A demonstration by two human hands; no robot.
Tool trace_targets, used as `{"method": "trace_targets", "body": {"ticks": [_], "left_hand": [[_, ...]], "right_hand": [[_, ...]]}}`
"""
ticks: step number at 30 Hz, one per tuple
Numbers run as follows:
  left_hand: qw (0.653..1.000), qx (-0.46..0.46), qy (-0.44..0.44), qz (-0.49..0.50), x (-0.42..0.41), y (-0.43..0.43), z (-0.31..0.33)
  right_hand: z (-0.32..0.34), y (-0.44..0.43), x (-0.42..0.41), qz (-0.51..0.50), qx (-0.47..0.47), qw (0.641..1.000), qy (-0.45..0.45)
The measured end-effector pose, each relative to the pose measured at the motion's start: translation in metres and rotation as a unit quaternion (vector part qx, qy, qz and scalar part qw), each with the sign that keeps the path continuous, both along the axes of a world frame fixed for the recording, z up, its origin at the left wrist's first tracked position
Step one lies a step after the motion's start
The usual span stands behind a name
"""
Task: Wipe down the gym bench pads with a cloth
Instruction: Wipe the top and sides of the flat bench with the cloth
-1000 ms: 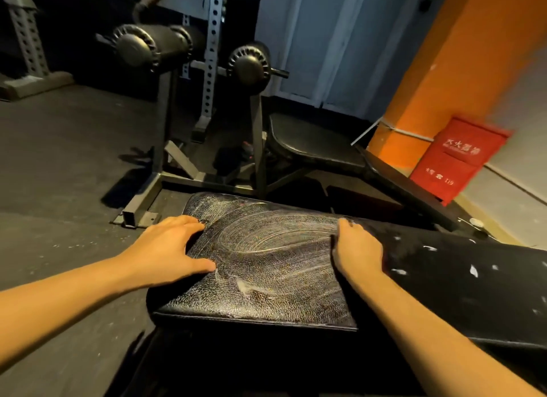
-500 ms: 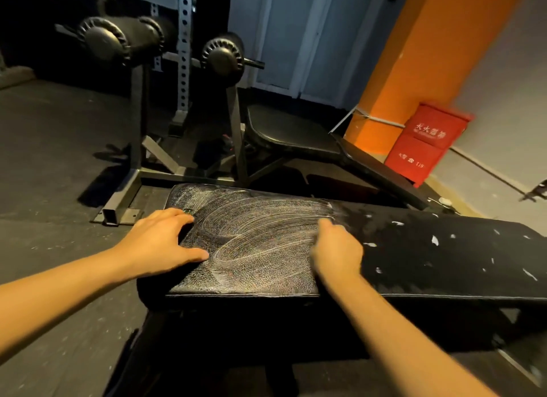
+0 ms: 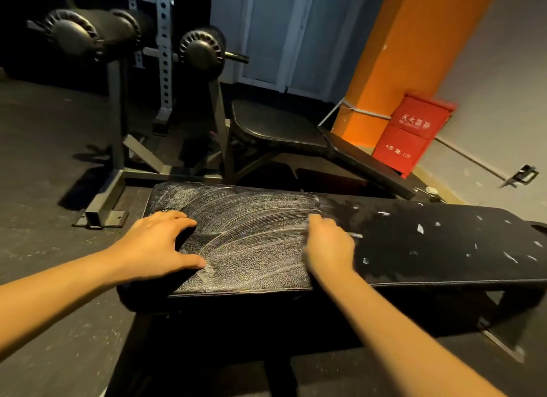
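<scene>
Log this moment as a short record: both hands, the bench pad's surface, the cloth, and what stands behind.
left hand: rests on the pad's left end, fingers spread
right hand: on the pad at the right edge of the streaked area; blurred, grip unclear
bench pad: left part covered in whitish curved streaks; right part dark with white flecks
cloth: not discernible; possibly under the right hand
behind: second bench; red box beside the orange pillar
</scene>
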State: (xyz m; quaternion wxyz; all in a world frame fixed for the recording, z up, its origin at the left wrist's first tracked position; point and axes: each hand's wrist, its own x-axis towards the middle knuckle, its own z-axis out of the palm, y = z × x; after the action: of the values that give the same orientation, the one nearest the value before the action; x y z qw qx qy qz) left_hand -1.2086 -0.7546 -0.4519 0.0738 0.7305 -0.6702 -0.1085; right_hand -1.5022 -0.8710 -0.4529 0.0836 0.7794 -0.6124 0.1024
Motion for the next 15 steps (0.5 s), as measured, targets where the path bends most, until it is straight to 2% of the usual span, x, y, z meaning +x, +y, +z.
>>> {"method": "trace_targets", "body": {"ticks": [1, 3, 5, 6, 8, 10, 11, 13, 15], "left_hand": [[1.0, -0.003, -0.001, 0.001, 0.0, -0.002, 0.001], [1.0, -0.014, 0.005, 0.003, 0.001, -0.005, 0.0], [1.0, -0.017, 0.019, 0.0, 0.005, -0.006, -0.001], [1.0, -0.016, 0.019, -0.009, 0.006, -0.005, -0.002], [1.0, -0.018, 0.004, -0.023, 0.01, 0.001, -0.002], [0.999, -0.019, -0.012, -0.027, 0.014, 0.008, -0.002], [1.0, -0.016, -0.011, -0.023, 0.016, 0.011, -0.002], [1.0, -0.008, -0.001, -0.004, 0.021, 0.017, -0.003], [1.0, 0.001, 0.001, 0.017, 0.025, 0.021, -0.001]], "right_hand": [[-0.003, 0.021, 0.032, 0.067, 0.017, 0.998, -0.016], [-0.006, 0.066, 0.079, 0.228, 0.071, 0.971, -0.023], [-0.01, 0.067, 0.078, 0.311, 0.066, 0.948, -0.02], [-0.01, 0.049, 0.059, 0.282, 0.043, 0.958, -0.009], [-0.005, -0.005, 0.01, 0.131, 0.023, 0.991, 0.011], [0.004, -0.049, -0.033, -0.027, 0.008, 0.999, 0.019], [0.004, -0.058, -0.035, -0.056, -0.006, 0.998, 0.005], [-0.001, -0.047, 0.008, -0.024, -0.026, 0.999, -0.022], [-0.008, -0.008, 0.079, 0.096, 0.003, 0.994, -0.057]]}}
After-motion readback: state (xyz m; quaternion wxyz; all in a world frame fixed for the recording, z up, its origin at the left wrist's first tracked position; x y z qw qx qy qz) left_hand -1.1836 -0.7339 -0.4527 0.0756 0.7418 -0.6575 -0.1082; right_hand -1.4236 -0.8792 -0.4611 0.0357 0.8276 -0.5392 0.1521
